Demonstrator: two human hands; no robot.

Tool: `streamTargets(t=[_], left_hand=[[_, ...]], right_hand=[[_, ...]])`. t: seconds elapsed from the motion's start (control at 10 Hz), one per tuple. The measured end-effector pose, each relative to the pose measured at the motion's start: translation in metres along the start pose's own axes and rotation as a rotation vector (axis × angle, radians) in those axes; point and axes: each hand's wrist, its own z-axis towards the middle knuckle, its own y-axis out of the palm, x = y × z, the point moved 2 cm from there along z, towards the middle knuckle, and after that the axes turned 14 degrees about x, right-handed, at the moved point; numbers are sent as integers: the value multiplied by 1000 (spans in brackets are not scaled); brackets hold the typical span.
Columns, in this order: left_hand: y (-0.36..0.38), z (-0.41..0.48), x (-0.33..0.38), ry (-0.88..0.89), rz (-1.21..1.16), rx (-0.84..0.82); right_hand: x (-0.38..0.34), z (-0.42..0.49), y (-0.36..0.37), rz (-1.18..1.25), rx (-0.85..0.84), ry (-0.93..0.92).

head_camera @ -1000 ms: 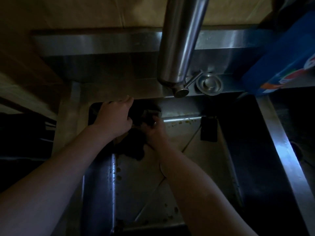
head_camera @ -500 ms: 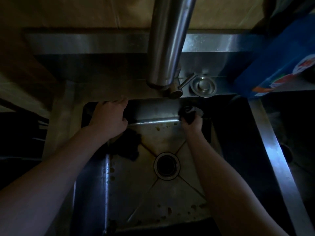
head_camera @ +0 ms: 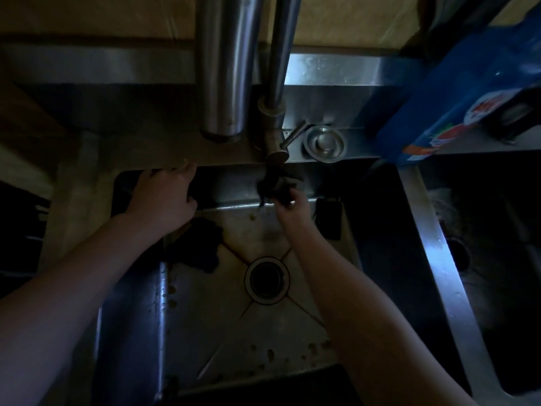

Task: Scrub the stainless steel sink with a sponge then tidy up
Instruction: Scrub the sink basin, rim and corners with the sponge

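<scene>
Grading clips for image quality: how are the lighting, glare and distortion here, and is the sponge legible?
Head view: badly underexposed; the sink floor catches light, its right wall goes near black. Head view: wide-angle distortion splays the faucet pipes. Head view: the sponge in the right hand is a dark, blurry clump.

Dim, low light: tan wall (head_camera: 336, 22) behind steel backsplash ledge (head_camera: 87, 68), blue detergent pack (head_camera: 468, 92) standing far right.

Blue packet (head_camera: 462, 89) (beside tap (head_camera: 279, 54))
</scene>
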Motion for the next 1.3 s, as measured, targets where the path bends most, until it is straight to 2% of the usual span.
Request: streamTargets(t=[0.1,0.2,0.3,0.4,0.5,0.6,0.7,0.9,1.0,1.1,1.3], left_hand=[[4,-4,0,-25,-7,-25],[10,-10,-1,-45,17,-93],[11,-12,6,-40,10,-99],[13,-15,21,-11,-26,-83],[18,-21,40,15,-64,-99],[24,-34,58,44,-86,-117],[27,-50,71,68,-110,-118],[27,-81,79,77,-156,-149],[24,-95,77,78,-166,-125],[21,-103,72,60,-171,-128],[21,-111,71,46,-164,-167]], right_hand=[[6,27,-54,-30,53,-35],[9,52,-98,-22,207,-12],[7,59,-118,-67,186,-49],[-1,56,-114,298,191,203],[-4,54,-119,449,256,407],[-2,55,-130,439,217,320],[-4,60,-152,-68,158,-65],[2,63,-174,-1204,-259,-800],[6,60,-170,-1521,-328,-950],[15,48,-168,-1628,-379,-858],[76,-3,-187,-1685,-605,-694]])
